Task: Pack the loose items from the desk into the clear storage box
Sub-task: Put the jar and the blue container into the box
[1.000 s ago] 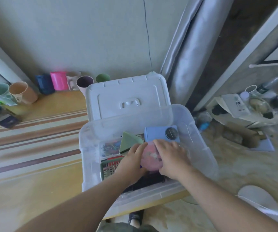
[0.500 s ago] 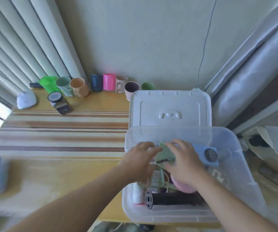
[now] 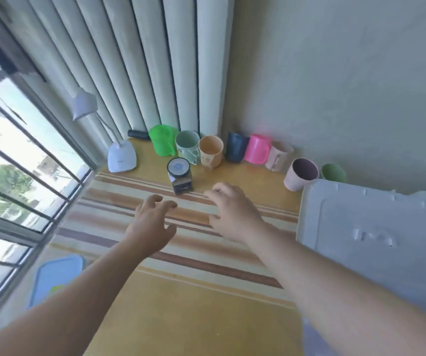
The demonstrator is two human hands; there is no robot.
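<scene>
Striped desk [image 3: 119, 214] beside a window and curtain, with a row of cups [image 3: 210, 151] along the wall. Both hands were empty, fingers loosely spread: left hand [image 3: 150, 224], right hand [image 3: 232, 211]. Each hovered just short of a round tin [image 3: 178, 167] stacked on a small dark box [image 3: 182, 187]. The storage box's lid [image 3: 371, 242] lay at right; the box itself was barely in view. Gripping the lower box, not the tin, would likely keep the stack from toppling.
</scene>
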